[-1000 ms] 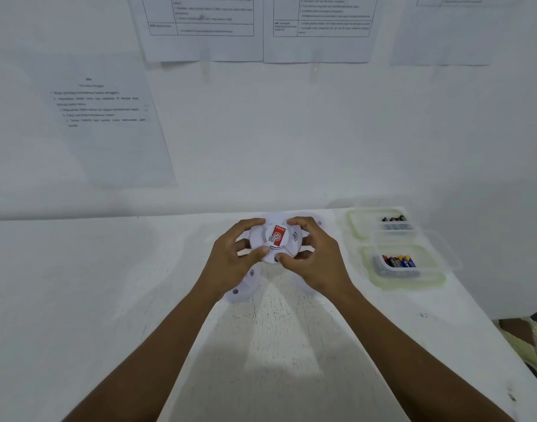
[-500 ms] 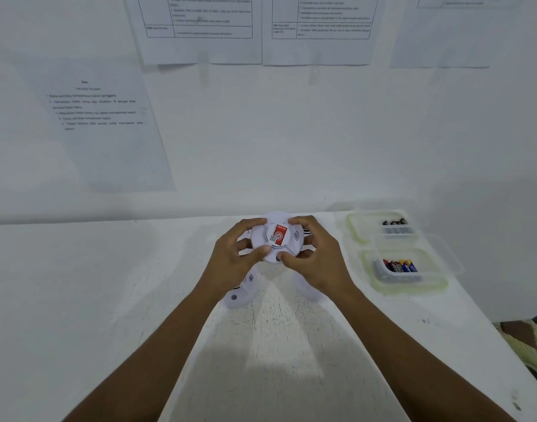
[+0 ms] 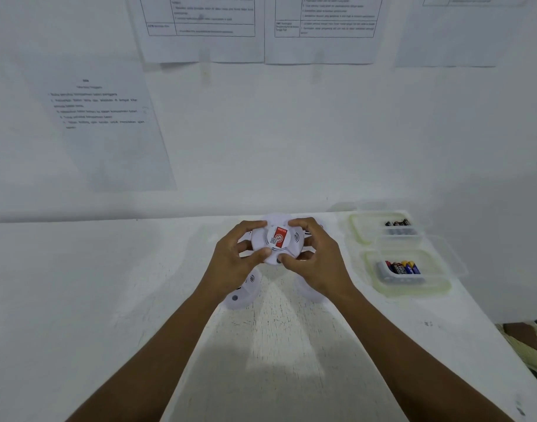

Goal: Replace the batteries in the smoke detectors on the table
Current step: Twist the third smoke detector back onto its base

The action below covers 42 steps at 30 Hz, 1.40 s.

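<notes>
I hold a round white smoke detector up over the far middle of the desk, its face with the red label turned toward me. My left hand grips its left edge, fingers curled over the top and thumb pressed against the lower rim. My right hand grips the right edge the same way, its thumb just beside the small dark button at the bottom. A second detector lies flat on the desk partly under my left wrist, and a third detector shows as a white edge under my right hand. To my right, near the desk's edge, sit two clear plastic containers, one behind the other: the far container holds a few dark batteries, and the near container holds mixed batteries in black, red, yellow and blue. Printed sheets hang on the white wall behind the desk.
</notes>
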Tool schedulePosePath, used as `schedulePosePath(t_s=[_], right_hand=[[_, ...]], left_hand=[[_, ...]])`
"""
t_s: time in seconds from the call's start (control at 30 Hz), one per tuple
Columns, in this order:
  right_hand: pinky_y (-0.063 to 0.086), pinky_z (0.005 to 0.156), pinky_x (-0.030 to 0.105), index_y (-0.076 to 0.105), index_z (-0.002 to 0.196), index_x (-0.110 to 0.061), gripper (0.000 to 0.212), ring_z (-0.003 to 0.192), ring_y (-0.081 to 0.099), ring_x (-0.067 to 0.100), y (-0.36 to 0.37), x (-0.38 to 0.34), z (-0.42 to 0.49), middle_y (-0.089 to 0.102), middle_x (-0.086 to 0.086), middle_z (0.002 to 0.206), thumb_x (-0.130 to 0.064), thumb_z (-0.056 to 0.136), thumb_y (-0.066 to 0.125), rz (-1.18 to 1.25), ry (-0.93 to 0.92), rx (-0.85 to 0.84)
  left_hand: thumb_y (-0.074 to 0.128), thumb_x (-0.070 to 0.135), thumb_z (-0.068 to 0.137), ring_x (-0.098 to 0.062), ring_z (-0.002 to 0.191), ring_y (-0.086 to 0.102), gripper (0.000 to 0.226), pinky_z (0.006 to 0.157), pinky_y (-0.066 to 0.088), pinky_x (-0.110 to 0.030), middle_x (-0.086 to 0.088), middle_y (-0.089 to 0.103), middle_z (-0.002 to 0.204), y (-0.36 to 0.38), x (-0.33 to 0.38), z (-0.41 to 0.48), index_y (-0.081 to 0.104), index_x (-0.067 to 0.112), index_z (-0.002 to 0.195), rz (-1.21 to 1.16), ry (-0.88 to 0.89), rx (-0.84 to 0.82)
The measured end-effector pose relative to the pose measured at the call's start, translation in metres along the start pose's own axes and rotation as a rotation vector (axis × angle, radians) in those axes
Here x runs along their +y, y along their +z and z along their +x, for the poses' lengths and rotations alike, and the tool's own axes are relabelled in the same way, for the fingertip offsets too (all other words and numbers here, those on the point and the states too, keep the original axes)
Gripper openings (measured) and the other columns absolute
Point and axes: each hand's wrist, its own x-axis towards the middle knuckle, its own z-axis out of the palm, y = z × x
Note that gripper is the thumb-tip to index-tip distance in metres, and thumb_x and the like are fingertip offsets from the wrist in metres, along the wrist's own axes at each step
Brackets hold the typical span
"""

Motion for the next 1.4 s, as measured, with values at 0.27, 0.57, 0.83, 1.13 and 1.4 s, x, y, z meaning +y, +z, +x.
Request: schedulePosePath(t_s=[0.27,0.57,0.83,1.13,1.4], right_hand=[[0.056,0.079,0.02,0.063,0.124,-0.022,0.041,0.097,0.067,0.008,-0.009,0.002,0.0,0.063,-0.017,0.115,-0.017,0.085,0.074,0.083,0.06,-0.064],[0.056,0.081,0.022,0.064,0.124,-0.021,0.04,0.096,0.068,0.01,-0.009,0.001,0.0,0.065,-0.015,0.114,-0.017,0.086,0.074,0.088,0.042,-0.061],[0.057,0.084,0.024,0.064,0.124,-0.022,0.04,0.099,0.067,0.009,-0.006,0.002,0.0,0.065,-0.016,0.116,-0.02,0.085,0.074,0.08,0.044,-0.049],[0.058,0.077,0.023,0.064,0.123,-0.025,0.039,0.097,0.067,0.008,-0.007,0.0,0.0,0.065,-0.015,0.117,-0.019,0.085,0.074,0.098,0.072,-0.062],[0.058,0.084,0.028,0.063,0.123,-0.025,0.039,0.1,0.067,0.009,-0.006,-0.002,0.001,0.066,-0.013,0.118,-0.021,0.086,0.073,0.081,0.064,-0.065]], left_hand=[[0.073,0.024,0.081,-0.015,0.106,0.066,0.049,0.088,0.056,-0.029,0.005,0.063,0.124,-0.006,0.001,-0.002,0.057,0.021,0.127,-0.012,-0.039,-0.019],[0.072,0.021,0.084,-0.016,0.109,0.065,0.047,0.089,0.056,-0.032,0.004,0.062,0.127,-0.006,0.002,-0.005,0.056,0.02,0.128,-0.005,-0.033,-0.02],[0.071,0.023,0.083,-0.011,0.107,0.065,0.047,0.084,0.055,-0.021,0.006,0.062,0.126,-0.008,0.005,-0.007,0.056,0.021,0.128,-0.005,-0.029,-0.022],[0.071,0.028,0.081,-0.01,0.107,0.065,0.047,0.083,0.054,-0.02,0.008,0.061,0.126,-0.007,0.007,-0.007,0.057,0.026,0.126,-0.004,-0.023,-0.021],[0.071,0.021,0.084,-0.001,0.104,0.064,0.043,0.075,0.051,-0.012,0.013,0.061,0.124,-0.01,0.011,-0.007,0.056,0.03,0.124,-0.011,-0.029,-0.026]])
